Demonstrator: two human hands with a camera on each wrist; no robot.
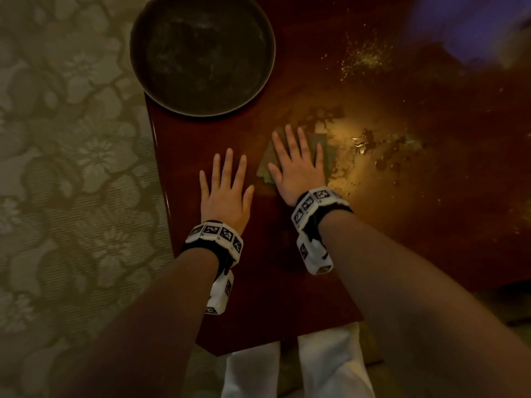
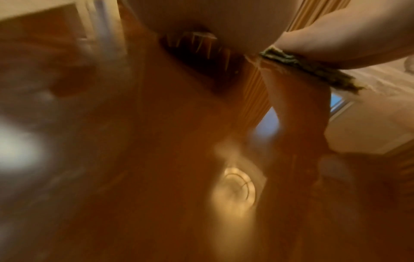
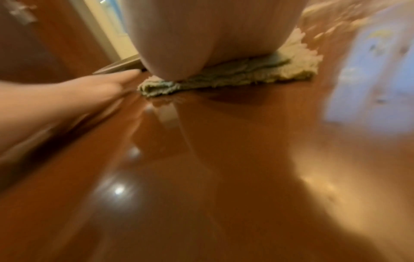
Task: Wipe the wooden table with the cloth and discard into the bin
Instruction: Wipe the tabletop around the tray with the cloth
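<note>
You are wearing a band of white blocks printed with black square markers over a black strap on each wrist, left wristband (image 1: pixel 214 237) and right wristband (image 1: pixel 314 206), each trailing a white marker-printed box below. Your forearms are showing bare, and white trousers (image 1: pixel 330 366) are covering your legs.

No legible txt; wrist bands (image 1: pixel 214 235) show only coded markers

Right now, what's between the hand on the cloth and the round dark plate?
Only bare wooden table: the head view shows nothing lying between the right hand, pressing the cloth, and the plate.
</note>
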